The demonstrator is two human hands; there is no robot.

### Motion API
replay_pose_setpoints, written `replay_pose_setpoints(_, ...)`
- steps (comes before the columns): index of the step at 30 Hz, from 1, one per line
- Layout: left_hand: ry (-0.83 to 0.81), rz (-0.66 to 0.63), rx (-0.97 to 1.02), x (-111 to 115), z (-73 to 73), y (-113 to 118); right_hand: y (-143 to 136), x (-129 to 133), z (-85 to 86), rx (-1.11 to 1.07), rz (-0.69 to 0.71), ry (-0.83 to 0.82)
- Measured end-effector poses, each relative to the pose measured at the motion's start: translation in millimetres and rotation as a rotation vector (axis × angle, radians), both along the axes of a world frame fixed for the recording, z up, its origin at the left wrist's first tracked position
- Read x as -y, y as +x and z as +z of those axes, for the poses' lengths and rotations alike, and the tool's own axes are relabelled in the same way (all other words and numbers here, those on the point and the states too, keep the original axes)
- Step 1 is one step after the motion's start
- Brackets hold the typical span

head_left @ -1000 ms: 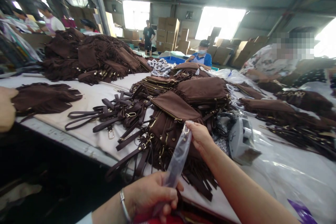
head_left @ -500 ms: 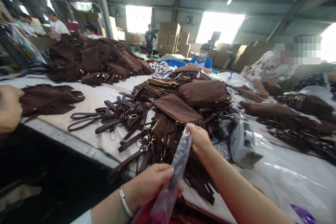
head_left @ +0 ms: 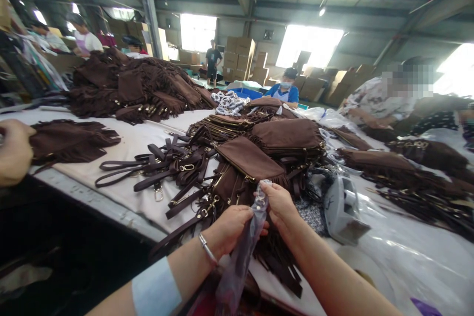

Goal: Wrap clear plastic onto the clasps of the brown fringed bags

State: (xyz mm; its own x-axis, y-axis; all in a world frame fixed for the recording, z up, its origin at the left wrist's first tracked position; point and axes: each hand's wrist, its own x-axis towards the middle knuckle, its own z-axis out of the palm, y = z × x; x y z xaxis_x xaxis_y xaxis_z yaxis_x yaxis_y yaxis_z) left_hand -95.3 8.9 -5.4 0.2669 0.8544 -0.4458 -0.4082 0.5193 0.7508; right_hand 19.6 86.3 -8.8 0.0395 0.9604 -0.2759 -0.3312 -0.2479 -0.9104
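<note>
A long, narrow clear plastic sleeve [head_left: 242,261] with a dark strap and a metal clasp inside hangs between my hands, low in the centre. My left hand [head_left: 235,227] is closed round its upper part. At its top end, by the clasp, my right hand [head_left: 277,202] pinches the plastic. Just beyond them a brown fringed pouch [head_left: 250,157] lies on a heap of pouches. Dark wrist straps [head_left: 151,163] with gold clips spread out to the left of the heap.
A large pile of brown fringed bags [head_left: 129,81] covers the table [head_left: 137,133] at back left. To the right are a white tape dispenser [head_left: 342,205] and plastic sheeting [head_left: 418,256]. Another person's hand [head_left: 15,153] shows at far left. Several people are around the tables.
My left hand has moved up along the sleeve, closer to my right hand. The sleeve's top end has dropped slightly, and my left forearm reaches further in.
</note>
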Motion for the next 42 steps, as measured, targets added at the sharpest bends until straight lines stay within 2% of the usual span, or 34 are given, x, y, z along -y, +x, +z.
replay_pose_setpoints(5,-0.079,-0.044,0.198,-6.3,-3.3,1.1,-1.5,0.9,-4.3,0.007,0.027,-0.026)
replay_pose_setpoints(7,-0.067,-0.041,0.207,-7.6,-5.3,0.5,-2.1,2.4,-7.1,0.004,0.038,-0.025)
replay_pose_setpoints(12,0.044,-0.029,0.065,-11.3,-7.0,2.7,-0.8,0.3,-11.0,0.011,0.049,-0.008)
replay_pose_setpoints(16,0.118,0.003,-0.088,-9.9,-6.6,9.4,1.5,-8.3,-12.1,0.035,-0.028,0.014)
replay_pose_setpoints(19,0.113,0.051,-0.198,-4.6,-5.9,14.6,1.9,-13.1,-14.6,0.053,-0.087,0.017)
replay_pose_setpoints(24,0.109,0.113,-0.195,-0.1,-4.5,17.3,-2.6,-15.8,-19.4,0.026,-0.12,0.002)
replay_pose_setpoints(29,0.091,0.127,-0.23,-4.4,-5.0,14.3,-0.5,-9.6,-20.8,0.001,-0.062,-0.029)
replay_pose_setpoints(31,0.1,0.142,-0.257,-5.2,-4.4,11.7,10.3,-2.0,-18.8,0.085,0.001,-0.008)
replay_pose_setpoints(33,0.1,0.145,-0.26,-5.0,-3.6,8.8,26.3,7.4,-14.0,0.354,0.047,0.197)
replay_pose_setpoints(35,0.089,0.131,-0.233,-4.5,-3.6,6.6,42.6,16.5,-6.3,0.732,0.133,0.576)
replay_pose_setpoints(37,0.089,0.123,-0.214,-4.1,-5.1,6.0,53.6,23.2,3.5,1.039,0.287,0.933)
replay_pose_setpoints(38,0.1,0.125,-0.211,-3.8,-6.4,6.3,56.1,25.1,8.5,1.143,0.38,1.053)
replay_pose_setpoints(40,0.137,0.138,-0.231,-3.1,-9.7,7.6,55.4,25.7,17.7,1.287,0.524,1.196)
replay_pose_setpoints(42,0.174,0.153,-0.285,-1.7,-13.0,8.5,49.7,22.6,24.9,1.367,0.604,1.261)
